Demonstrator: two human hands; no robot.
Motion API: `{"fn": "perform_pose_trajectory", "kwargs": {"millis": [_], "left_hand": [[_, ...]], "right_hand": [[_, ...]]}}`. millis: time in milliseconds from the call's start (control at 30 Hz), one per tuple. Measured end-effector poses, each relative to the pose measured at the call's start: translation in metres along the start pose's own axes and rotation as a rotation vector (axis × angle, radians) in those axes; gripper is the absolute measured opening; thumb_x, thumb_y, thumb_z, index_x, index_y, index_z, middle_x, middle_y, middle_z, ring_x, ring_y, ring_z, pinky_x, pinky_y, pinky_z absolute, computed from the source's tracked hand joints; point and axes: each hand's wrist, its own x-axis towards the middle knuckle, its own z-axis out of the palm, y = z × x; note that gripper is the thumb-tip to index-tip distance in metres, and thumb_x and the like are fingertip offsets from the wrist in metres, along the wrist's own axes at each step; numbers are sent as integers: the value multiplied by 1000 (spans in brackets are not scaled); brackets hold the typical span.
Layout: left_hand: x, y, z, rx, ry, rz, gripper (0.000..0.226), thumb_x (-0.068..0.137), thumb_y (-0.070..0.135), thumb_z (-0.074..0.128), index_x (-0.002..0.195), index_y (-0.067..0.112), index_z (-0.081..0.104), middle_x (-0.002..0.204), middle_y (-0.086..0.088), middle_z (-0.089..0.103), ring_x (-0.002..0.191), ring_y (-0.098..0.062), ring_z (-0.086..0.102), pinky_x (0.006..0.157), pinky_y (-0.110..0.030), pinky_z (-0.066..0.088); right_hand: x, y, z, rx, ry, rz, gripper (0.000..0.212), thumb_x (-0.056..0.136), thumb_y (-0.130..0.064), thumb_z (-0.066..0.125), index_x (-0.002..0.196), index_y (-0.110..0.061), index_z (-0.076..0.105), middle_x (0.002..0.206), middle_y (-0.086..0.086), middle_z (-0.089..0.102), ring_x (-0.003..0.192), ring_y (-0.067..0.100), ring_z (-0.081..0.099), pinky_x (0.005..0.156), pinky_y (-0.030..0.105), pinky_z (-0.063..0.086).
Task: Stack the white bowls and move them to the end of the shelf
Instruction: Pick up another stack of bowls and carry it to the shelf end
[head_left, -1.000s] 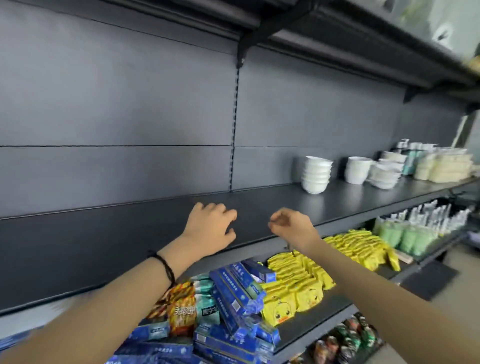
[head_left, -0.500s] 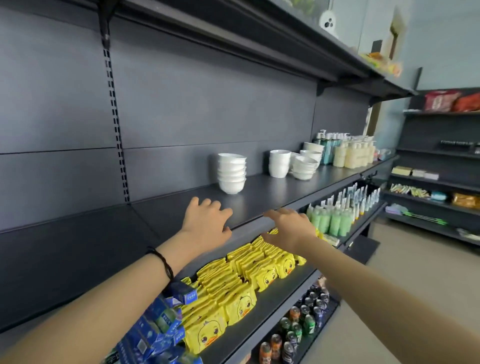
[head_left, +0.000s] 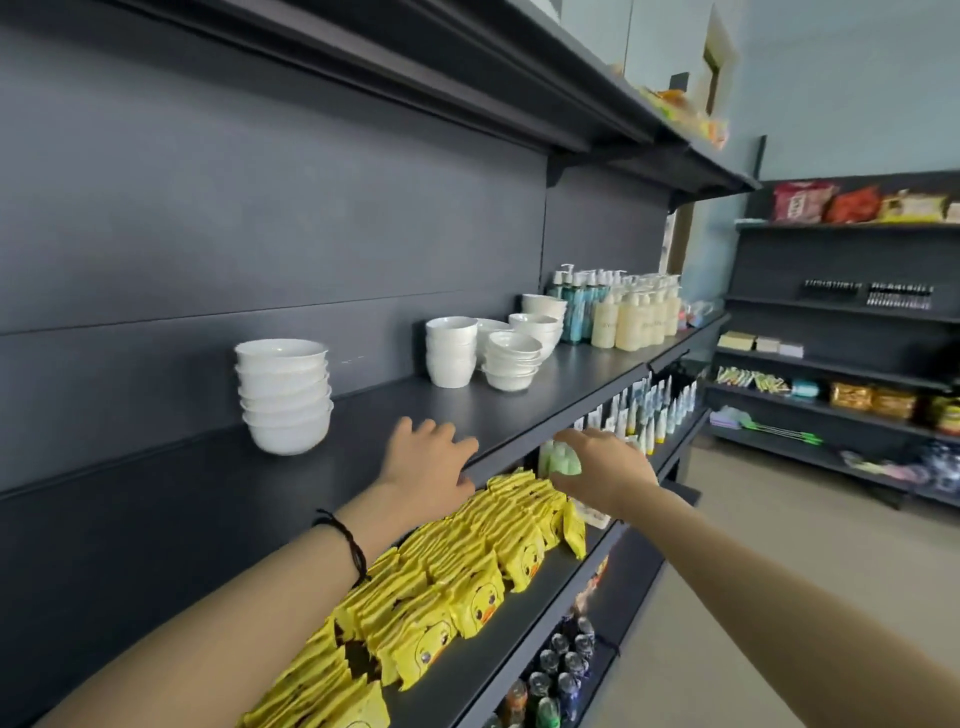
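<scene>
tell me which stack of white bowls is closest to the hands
The tall stack standing alone on the shelf, just beyond the left hand. The other bowls sit clustered farther along, next to the pump bottles.

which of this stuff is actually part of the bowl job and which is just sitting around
Job in hand:
- near stack of white bowls
- further bowl stacks
- shelf they stand on
- left hand and right hand, both empty

Just lying about:
- pump bottles
- yellow duck packets
- drink cans
</scene>
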Motion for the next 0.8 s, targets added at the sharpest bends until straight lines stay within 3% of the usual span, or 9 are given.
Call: {"fn": "perform_pose_trajectory", "kwargs": {"millis": [333, 567, 700, 800], "left_hand": [[194, 96, 55, -75, 59, -15, 38, 89, 38, 46, 123, 25, 54, 118, -4, 57, 110, -27, 53, 87, -37, 33], [307, 155, 85, -146, 127, -90, 48, 84, 47, 37, 125, 28, 54, 115, -1, 60, 106, -27, 57, 87, -38, 36], [370, 173, 107, -122, 126, -128, 49, 77, 48, 36, 109, 24, 64, 98, -2, 65, 92, -29, 62, 78, -38, 38], [420, 179, 120, -103, 144, -147, 48, 77, 47, 36, 108, 23, 64, 96, -3, 65, 92, -28, 62, 78, -37, 39]], "right_hand": [[142, 164, 18, 15, 30, -65, 57, 95, -46, 50, 147, -29, 37, 134, 2, 55, 126, 26, 50, 103, 40, 39], [242, 275, 22, 56, 72, -95, 49, 98, -38, 47, 146, -29, 40, 133, 5, 56, 114, 26, 57, 88, 35, 46], [289, 314, 50, 95, 33, -145, 49, 98, -40, 47, 145, -29, 40, 139, 2, 54, 123, 26, 52, 102, 39, 42], [335, 338, 63, 121, 45, -190, 53, 97, -39, 48, 148, -29, 37, 142, 1, 51, 122, 24, 53, 99, 38, 43]]}}
